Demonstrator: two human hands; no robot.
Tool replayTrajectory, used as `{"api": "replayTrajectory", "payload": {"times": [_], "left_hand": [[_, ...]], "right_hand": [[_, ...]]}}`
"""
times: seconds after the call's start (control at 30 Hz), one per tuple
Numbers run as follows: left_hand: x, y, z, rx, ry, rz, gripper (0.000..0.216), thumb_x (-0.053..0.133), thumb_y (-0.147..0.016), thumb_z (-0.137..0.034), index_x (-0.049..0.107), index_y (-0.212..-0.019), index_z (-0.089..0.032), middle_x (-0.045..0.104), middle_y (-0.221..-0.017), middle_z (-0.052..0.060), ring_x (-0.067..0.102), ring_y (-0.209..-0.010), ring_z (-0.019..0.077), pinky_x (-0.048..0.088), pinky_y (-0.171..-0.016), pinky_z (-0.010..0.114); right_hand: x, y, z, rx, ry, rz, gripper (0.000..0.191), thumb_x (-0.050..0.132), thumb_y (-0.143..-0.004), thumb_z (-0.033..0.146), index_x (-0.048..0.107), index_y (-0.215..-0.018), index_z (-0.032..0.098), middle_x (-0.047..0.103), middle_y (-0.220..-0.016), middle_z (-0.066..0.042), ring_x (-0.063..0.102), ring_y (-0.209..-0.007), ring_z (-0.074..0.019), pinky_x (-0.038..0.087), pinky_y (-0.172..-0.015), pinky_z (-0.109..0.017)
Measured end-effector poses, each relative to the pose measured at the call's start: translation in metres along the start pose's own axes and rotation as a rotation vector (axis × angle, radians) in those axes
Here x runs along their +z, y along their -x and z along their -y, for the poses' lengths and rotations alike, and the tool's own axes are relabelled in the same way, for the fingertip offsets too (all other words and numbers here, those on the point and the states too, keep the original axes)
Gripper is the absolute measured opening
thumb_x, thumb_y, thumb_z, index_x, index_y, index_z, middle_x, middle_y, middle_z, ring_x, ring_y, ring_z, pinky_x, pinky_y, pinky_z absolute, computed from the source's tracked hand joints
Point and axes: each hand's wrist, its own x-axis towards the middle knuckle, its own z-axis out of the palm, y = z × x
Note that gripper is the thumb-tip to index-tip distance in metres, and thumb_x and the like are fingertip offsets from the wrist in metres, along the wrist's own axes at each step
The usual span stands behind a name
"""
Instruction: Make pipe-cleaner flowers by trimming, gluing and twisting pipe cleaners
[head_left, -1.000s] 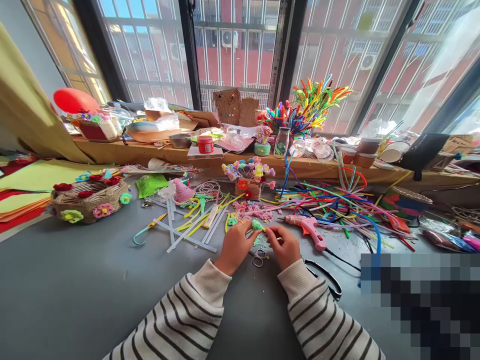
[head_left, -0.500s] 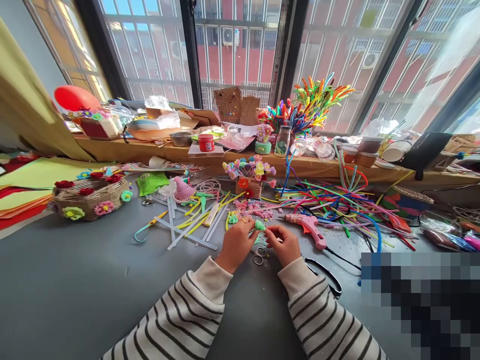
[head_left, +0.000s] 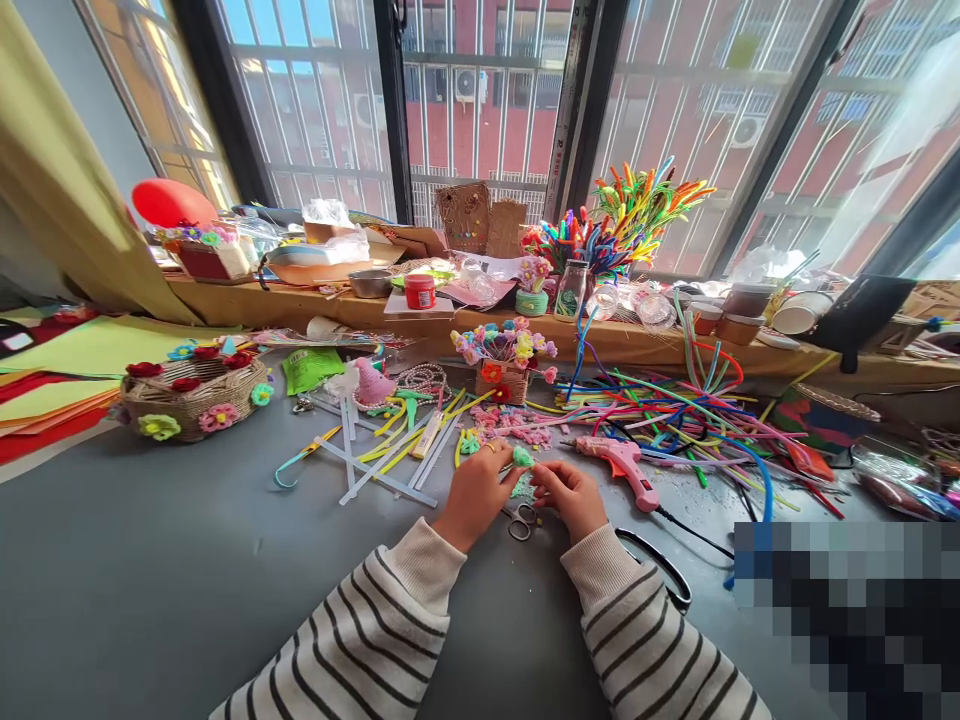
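Note:
Over the middle of the grey table, my left hand point(head_left: 480, 490) is closed on a small fuzzy mint-green piece point(head_left: 523, 457), which looks like a pipe-cleaner flower part. My right hand point(head_left: 571, 497) pinches the same green piece from its right side, fingertips close to the left ones. Right below the hands lie small scissors point(head_left: 521, 521), their blades partly hidden. Green fuzzy scraps point(head_left: 525, 487) lie under the fingers. A pink glue gun point(head_left: 619, 465) rests to the right of my right hand, its nozzle pointing left.
Glue sticks point(head_left: 390, 470) and yellow stems lie to the left. Loose coloured pipe cleaners point(head_left: 675, 400) spread at the right. A flower-trimmed twine basket point(head_left: 191, 405) stands far left, and a small flower basket point(head_left: 504, 380) behind my hands. A black cable loop point(head_left: 664, 565) lies near my right sleeve.
The whole view has shifted slightly, so things appear a little lower and further right. Both hands keep hold of the green piece with only slight finger movement.

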Motion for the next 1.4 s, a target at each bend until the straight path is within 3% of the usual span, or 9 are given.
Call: {"api": "replayTrajectory", "payload": {"times": [0.23, 0.73, 1.4], "left_hand": [[-0.0003, 0.0009, -0.0006, 0.026, 0.074, -0.004, 0.019, 0.045, -0.07, -0.031, 0.051, -0.081, -0.018, 0.055, -0.086, 0.005, 0.049, -0.084, 0.0168, 0.039, -0.071, 0.027], [0.0005, 0.0021, 0.0, 0.046, 0.002, -0.007, 0.018, 0.036, -0.075, -0.028, 0.05, -0.078, -0.017, 0.055, -0.082, 0.003, 0.05, -0.077, 0.0145, 0.039, -0.065, 0.025], [0.0009, -0.0003, 0.0011, 0.052, 0.083, -0.013, 0.017, 0.042, -0.072, -0.024, 0.053, -0.084, -0.018, 0.055, -0.089, 0.005, 0.051, -0.084, 0.0156, 0.041, -0.069, 0.028]], "right_hand": [[-0.0004, -0.0013, -0.0015, -0.003, -0.049, 0.005, 0.025, 0.065, -0.051, 0.035, 0.057, -0.063, 0.014, 0.056, -0.053, 0.002, 0.047, -0.044, -0.0072, 0.041, -0.041, -0.018], [0.0018, -0.002, -0.0021, 0.018, -0.055, 0.019, 0.028, 0.067, -0.048, 0.036, 0.06, -0.062, 0.014, 0.055, -0.053, 0.003, 0.045, -0.043, -0.0058, 0.038, -0.04, -0.016], [0.0027, -0.0051, -0.0048, 0.134, -0.244, 0.028, 0.021, 0.069, -0.045, 0.03, 0.06, -0.057, 0.016, 0.054, -0.054, 0.004, 0.042, -0.042, -0.0029, 0.035, -0.039, -0.015]]}}
